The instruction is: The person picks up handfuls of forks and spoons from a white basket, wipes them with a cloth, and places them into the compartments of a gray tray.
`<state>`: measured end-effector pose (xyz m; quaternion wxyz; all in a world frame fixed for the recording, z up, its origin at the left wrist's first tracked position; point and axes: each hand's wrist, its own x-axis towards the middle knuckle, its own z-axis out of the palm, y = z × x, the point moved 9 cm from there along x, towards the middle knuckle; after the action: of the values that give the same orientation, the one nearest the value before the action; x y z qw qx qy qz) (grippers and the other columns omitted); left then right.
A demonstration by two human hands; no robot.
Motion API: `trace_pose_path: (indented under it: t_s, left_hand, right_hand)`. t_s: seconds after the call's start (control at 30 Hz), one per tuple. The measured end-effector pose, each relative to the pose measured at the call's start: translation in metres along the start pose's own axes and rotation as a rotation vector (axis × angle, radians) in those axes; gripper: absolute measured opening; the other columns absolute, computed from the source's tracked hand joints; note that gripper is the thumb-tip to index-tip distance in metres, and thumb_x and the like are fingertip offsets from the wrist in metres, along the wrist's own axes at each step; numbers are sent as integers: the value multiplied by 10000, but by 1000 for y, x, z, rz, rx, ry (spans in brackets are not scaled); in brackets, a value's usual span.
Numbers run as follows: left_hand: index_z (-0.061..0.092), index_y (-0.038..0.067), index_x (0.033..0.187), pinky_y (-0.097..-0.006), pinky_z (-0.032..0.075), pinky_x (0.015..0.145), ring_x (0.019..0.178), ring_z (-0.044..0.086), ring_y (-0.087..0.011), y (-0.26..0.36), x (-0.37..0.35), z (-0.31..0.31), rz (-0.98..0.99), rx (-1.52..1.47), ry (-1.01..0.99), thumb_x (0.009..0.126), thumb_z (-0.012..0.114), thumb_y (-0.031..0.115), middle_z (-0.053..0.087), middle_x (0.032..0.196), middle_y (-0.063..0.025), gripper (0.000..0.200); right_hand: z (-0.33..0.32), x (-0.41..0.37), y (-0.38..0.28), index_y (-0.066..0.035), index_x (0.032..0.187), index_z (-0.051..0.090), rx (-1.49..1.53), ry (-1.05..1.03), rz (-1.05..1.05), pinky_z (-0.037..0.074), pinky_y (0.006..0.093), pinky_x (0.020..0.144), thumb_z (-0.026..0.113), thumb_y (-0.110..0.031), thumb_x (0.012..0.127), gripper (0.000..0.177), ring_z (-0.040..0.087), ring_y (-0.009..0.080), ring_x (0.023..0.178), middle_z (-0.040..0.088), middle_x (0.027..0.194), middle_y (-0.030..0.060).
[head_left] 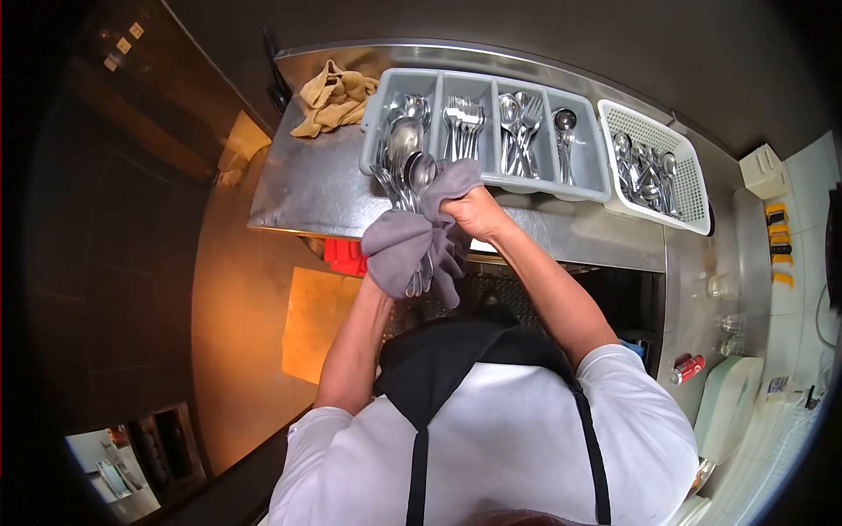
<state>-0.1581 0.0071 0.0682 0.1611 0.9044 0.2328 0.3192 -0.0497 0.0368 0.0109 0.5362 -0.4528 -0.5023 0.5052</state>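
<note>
A bunch of spoons and forks (405, 140) stands up out of a grey cloth (396, 237), with the handle ends poking out below. My left hand (379, 286) is closed around the handles through the cloth; most of its fingers are covered. On the other side, my right hand (476, 213) grips a fold of the same cloth against the spoons. The bunch is held in front of a grey cutlery tray (487, 81), whose compartments contain spoons, forks and a ladle-like round spoon (566, 119). Spoon heads overlap the tray's left compartment in view.
The tray sits on a steel counter (307, 180). A tan cloth (336, 98) lies left of it. To the right stands a white perforated basket (693, 167) with more cutlery. A red can (688, 369) is at the far right, and something red (345, 256) hangs below the counter edge.
</note>
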Motion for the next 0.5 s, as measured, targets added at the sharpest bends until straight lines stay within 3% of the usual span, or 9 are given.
trace_pose_path:
  t_s: [0.07,0.13,0.17,0.2,0.27,0.3,0.43,0.5]
  left_hand:
    - [557,77,611,-390,418,502,529,520,-277,6,6,2,36,-17,-25,714,562,148,495,572,-91,125]
    - [534,84,570,-376,411,474,483,507,-270,11,0,6,210,-118,37,692,570,160,469,525,-90,148]
    - [519,89,556,-365,413,472,475,507,-262,4,-3,14,142,-224,54,688,572,159,467,524,-88,158]
    - [505,93,542,-353,415,470,466,507,-255,-3,-8,22,76,-333,79,684,573,158,466,522,-86,170]
    - [505,92,547,-341,421,476,472,517,-243,24,5,-2,126,-76,27,695,581,158,478,533,-80,179]
    - [492,89,536,-337,414,473,468,504,-231,18,-2,5,135,54,53,686,607,163,466,519,-68,203]
    - [617,73,741,-321,462,576,635,568,-198,-34,-35,48,-161,-462,-26,753,607,84,571,695,-63,19]
    - [629,67,802,-312,474,622,702,583,-181,-44,-44,56,-254,-626,-12,776,618,82,599,772,-52,33]
  right_hand:
    - [-12,0,-15,-5,886,630,-196,143,-123,451,319,767,577,-88,788,140,586,200,841,629,861,70]
    - [-19,2,-34,-11,874,629,-472,218,-300,455,324,725,569,-53,763,133,590,213,819,625,873,89]
    - [-22,0,-52,-16,858,635,-741,312,-494,449,338,706,553,-111,803,137,588,269,797,620,878,146]
    - [-33,1,-54,-15,852,639,-693,378,-453,452,350,711,554,-117,807,140,590,287,805,624,887,154]
    - [-52,2,-59,-14,839,647,-595,506,-376,459,374,719,556,-129,816,148,596,322,822,632,906,169]
    - [-58,6,-51,-7,876,639,-607,464,-297,462,356,731,547,-120,828,153,605,284,836,638,913,147]
    - [-52,-5,-22,20,943,611,-288,443,-198,455,327,746,518,-145,866,204,590,198,824,629,887,110]
    - [-58,-8,-17,21,931,617,-229,511,-160,452,326,744,505,-180,877,236,582,199,812,625,868,110]
